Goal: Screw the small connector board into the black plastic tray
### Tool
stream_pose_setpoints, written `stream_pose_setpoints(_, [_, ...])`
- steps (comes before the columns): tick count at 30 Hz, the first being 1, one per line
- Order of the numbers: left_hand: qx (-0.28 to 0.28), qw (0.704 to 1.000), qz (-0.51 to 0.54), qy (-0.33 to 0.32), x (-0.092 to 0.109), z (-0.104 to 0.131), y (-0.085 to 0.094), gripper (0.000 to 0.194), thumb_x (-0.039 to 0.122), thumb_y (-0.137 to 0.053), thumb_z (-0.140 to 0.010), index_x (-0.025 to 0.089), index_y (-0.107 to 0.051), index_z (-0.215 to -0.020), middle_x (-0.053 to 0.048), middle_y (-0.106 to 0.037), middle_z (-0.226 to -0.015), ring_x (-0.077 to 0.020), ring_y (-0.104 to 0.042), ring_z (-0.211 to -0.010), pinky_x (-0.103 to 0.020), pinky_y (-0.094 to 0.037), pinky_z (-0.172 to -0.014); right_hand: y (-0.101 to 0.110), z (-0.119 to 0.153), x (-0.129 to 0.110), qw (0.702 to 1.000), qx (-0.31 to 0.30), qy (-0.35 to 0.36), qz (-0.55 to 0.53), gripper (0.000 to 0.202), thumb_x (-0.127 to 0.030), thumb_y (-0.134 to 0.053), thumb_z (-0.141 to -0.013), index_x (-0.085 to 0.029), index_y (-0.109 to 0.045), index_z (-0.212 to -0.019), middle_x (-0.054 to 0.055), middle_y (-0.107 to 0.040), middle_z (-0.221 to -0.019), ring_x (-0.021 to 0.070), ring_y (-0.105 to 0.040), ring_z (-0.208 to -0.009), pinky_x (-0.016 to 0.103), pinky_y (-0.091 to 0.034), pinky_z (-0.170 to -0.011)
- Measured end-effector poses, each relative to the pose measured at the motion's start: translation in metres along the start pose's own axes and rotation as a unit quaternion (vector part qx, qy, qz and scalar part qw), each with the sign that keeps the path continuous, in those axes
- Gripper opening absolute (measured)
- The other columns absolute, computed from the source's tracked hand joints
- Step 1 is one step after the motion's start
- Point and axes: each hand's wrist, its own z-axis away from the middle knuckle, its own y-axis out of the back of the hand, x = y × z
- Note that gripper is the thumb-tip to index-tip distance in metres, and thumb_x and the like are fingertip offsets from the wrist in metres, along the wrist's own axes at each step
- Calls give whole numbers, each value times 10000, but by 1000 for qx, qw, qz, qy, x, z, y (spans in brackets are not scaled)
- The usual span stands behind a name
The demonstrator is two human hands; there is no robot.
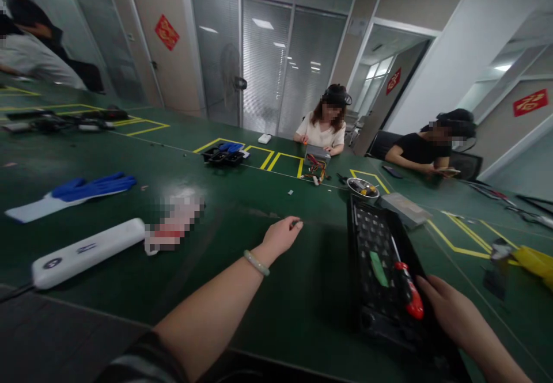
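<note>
My left hand [281,236] is over the green table left of a black tray, apart from it, with a pale bangle on the wrist. Its fingers are curled in; whether something small lies between them is hidden. My right hand [447,302] grips the right edge of the black tray [375,321], fingers partly hidden by its wall. The tray has a studded floor and slants away from me. In it lie a red-and-black-handled screwdriver [409,295], its shaft pointing away, and a flat green strip [379,269].
Left stand a white power strip [88,253], a blurred-out packet [177,224] and a blue-and-white glove [86,192]. Beyond the tray are a metal bowl [363,188] of small parts and a grey box [404,209]. Across the table, a person [324,126] handles a wired metal box [317,154].
</note>
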Motion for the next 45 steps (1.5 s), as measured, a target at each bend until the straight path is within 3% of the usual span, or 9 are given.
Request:
stream_pose_setpoints(2, [3,999,24,-26,3,2,0,553,586,-314,-995,239,-641,-1274,-67,-732,-1134,-226,-688,-1006,-320,-518,-847,-9,11,-53,998,-68,19,1,482,-485,-261,-960,-197,-642,-1019,141,-716,-1100,273,-684,-984,330,-496,-767])
stream_pose_setpoints(5, [11,997,52,-60,8,5,1,597,579,-231,-1016,242,-637,-1296,-52,-684,-1280,-206,-636,-1167,-304,-479,-987,-27,18,-107,994,-89,56,-6,410,-444,-271,-995,-216,-612,-998,95,-720,-1035,237,-677,-953,293,-452,-748])
stream_pose_setpoints(10, [22,997,45,-52,9,5,4,544,568,-325,-1000,283,-545,-1408,-26,-615,-1394,-236,-584,-1264,-346,-441,-1063,-51,12,-143,992,-93,84,1,359,-401,-305,-1016,-203,-592,-935,88,-710,-950,240,-674,-910,291,-399,-686])
stream_pose_setpoints(19, [7,1000,-29,-10,7,0,4,575,482,-491,-944,224,-476,-1459,-81,-559,-1451,-284,-511,-1349,-412,-386,-1115,-56,0,-153,986,-98,129,28,370,-381,-328,-1025,-174,-599,-882,129,-718,-900,263,-694,-845,326,-420,-674])
stream_pose_setpoints(24, [-2,999,-44,-20,6,-2,2,537,467,-450,-970,244,-465,-1459,-63,-577,-1434,-268,-549,-1305,-394,-414,-1074,-36,-17,-155,987,-58,151,17,436,-511,-389,-1006,-150,-632,-1000,138,-711,-885,274,-680,-849,336,-435,-683])
stream_pose_setpoints(28, [-9,999,-52,-14,3,-3,-1,552,481,-434,-977,252,-439,-1479,-62,-597,-1411,-279,-579,-1266,-400,-433,-1047,-22,-27,-166,975,-13,221,-28,317,-452,-447,-1007,-208,-625,-1103,66,-695,-1023,201,-643,-918,295,-442,-757])
stream_pose_setpoints(33, [-13,998,-56,-1,0,-5,-4,570,502,-429,-979,253,-427,-1492,-59,-628,-1371,-286,-581,-1259,-403,-441,-1037,-29,-17,-171,954,-12,296,-57,212,-371,-521,-990,-230,-657,-1072,17,-680,-974,159,-608,-848,277,-421,-743])
stream_pose_setpoints(40, [6,998,-57,-7,-5,-9,-10,593,511,-448,-971,233,-425,-1495,-61,-666,-1300,-286,-603,-1208,-430,-454,-1025,-16,11,-162,828,-170,532,-50,102,-308,-623,-959,-234,-692,-963,-7,-667,-911,146,-603,-866,292,-427,-816])
stream_pose_setpoints(45, [15,998,-55,-18,-8,-13,-14,568,509,-447,-978,249,-440,-1483,-56,-676,-1272,-274,-624,-1154,-420,-469,-993,-37,43,-179,799,-122,589,-18,249,-309,-558,-991,-252,-659,-1212,34,-662,-1004,191,-602,-916,351,-454,-829])
